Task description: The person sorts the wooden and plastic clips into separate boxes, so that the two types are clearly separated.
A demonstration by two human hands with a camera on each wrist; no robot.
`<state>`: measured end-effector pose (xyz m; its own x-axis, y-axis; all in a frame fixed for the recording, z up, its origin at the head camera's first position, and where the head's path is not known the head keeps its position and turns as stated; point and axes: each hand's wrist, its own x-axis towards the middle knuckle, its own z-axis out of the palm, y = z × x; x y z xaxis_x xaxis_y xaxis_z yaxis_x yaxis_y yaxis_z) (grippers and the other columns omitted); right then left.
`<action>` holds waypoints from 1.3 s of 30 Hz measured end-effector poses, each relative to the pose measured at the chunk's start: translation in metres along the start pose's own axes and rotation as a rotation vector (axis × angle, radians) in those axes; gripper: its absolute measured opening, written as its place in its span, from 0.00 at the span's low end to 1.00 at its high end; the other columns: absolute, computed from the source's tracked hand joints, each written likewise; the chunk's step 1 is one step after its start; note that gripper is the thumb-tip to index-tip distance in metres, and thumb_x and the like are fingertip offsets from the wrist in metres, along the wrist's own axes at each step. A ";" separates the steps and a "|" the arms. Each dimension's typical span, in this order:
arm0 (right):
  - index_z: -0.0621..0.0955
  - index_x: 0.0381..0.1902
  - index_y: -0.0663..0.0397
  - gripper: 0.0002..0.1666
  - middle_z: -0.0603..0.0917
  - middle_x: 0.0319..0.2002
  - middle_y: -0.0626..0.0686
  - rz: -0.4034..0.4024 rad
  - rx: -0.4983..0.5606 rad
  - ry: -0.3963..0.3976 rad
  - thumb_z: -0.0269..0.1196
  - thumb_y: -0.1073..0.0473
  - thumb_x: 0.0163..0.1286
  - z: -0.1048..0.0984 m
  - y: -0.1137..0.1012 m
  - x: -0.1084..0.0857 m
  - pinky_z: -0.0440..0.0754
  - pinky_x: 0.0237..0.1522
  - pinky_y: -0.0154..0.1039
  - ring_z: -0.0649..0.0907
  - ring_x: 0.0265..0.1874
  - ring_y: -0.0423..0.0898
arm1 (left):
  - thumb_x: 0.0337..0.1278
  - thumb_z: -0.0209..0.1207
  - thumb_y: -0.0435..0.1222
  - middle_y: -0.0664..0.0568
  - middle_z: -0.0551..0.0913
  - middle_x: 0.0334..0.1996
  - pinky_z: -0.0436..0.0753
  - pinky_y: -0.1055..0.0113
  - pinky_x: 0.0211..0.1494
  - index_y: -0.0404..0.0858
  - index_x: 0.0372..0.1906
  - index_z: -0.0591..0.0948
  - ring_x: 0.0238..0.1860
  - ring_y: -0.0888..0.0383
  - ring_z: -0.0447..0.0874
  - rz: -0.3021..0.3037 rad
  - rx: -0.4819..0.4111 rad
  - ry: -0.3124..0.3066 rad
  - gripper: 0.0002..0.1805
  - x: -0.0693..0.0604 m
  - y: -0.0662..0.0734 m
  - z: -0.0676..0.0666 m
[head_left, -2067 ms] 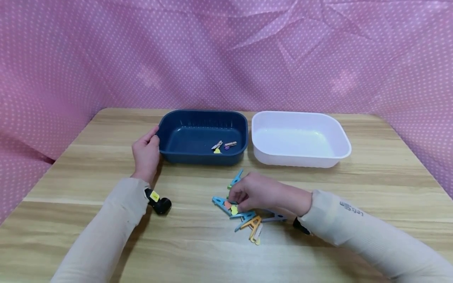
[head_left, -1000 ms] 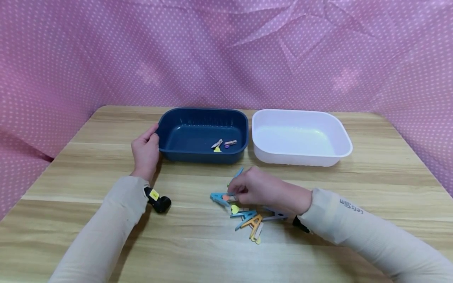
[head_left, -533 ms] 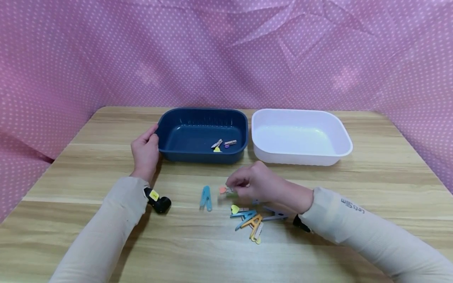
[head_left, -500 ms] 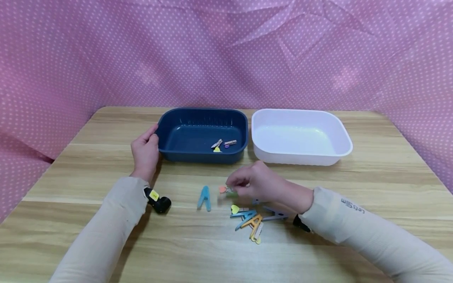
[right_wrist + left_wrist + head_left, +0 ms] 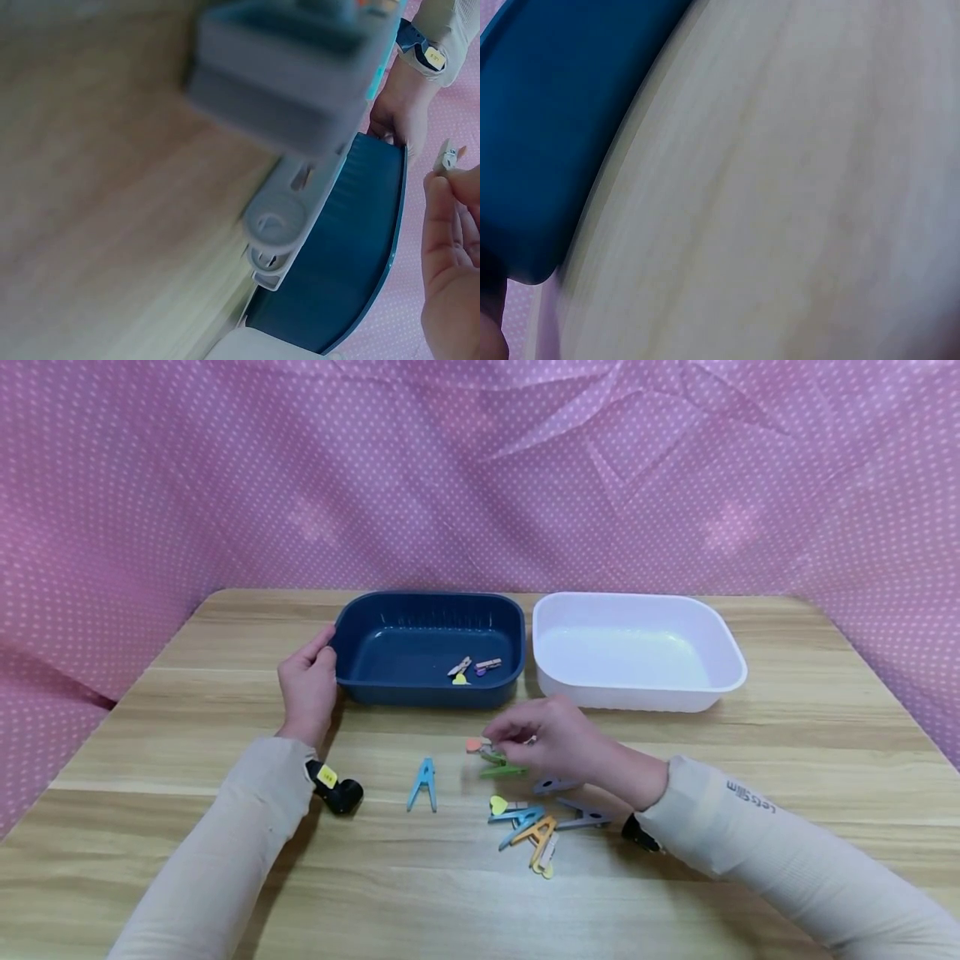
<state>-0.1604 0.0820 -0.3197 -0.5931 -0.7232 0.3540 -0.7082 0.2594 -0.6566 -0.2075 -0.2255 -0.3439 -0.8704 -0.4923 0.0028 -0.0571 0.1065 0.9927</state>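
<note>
From the head view, we see a dark blue bin (image 5: 431, 695) holding two small wooden pegs (image 5: 487, 664) near its front right corner, one with a yellow heart and one with a purple piece. Just beside it stands a white bin (image 5: 630, 700), its pale floor showing. Our left hand (image 5: 308, 691) grips the blue bin's left rim. Our right hand (image 5: 551, 740) pinches a small wooden peg with an orange heart (image 5: 473, 745), in front of the bins, near a green clip (image 5: 504, 771). A light blue clip (image 5: 423, 783) lies apart on the table (image 5: 360, 893); nearer us, a cluster includes a second blue clip (image 5: 522, 824), an orange clip (image 5: 537, 836) and a lavender clip (image 5: 586, 815). We read "LetsSlim" upside down on the right sleeve (image 5: 787, 852); the yellow label (image 5: 327, 776) at the left wrist is too small to read.

In the left wrist view, we see the blue bin's outer wall beside the tabletop; the grip is mostly out of frame.

In the right wrist view, we see the peg between thumb and fingertip, our left hand at the blue bin's edge, and blurred clips up close.
</note>
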 end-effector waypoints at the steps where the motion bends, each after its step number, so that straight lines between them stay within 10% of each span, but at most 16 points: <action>1: 0.85 0.36 0.59 0.10 0.86 0.34 0.51 0.004 0.002 0.007 0.63 0.70 0.56 0.000 -0.001 0.000 0.82 0.32 0.29 0.81 0.29 0.38 | 0.66 0.44 0.35 0.59 0.69 0.64 0.65 0.69 0.66 0.47 0.61 0.73 0.65 0.67 0.63 -0.001 -0.003 -0.001 0.20 0.000 0.000 0.000; 39: 0.83 0.40 0.62 0.10 0.85 0.37 0.55 0.338 0.231 0.364 0.63 0.66 0.59 -0.020 0.000 0.006 0.79 0.28 0.30 0.78 0.27 0.43 | 0.65 0.45 0.35 0.58 0.70 0.63 0.64 0.69 0.66 0.46 0.61 0.74 0.65 0.66 0.63 0.004 0.000 0.015 0.20 -0.001 0.001 0.000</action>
<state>-0.1715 0.0902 -0.3046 -0.8964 -0.3447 0.2788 -0.3769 0.2615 -0.8886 -0.2067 -0.2252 -0.3429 -0.8632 -0.5048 0.0083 -0.0539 0.1085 0.9926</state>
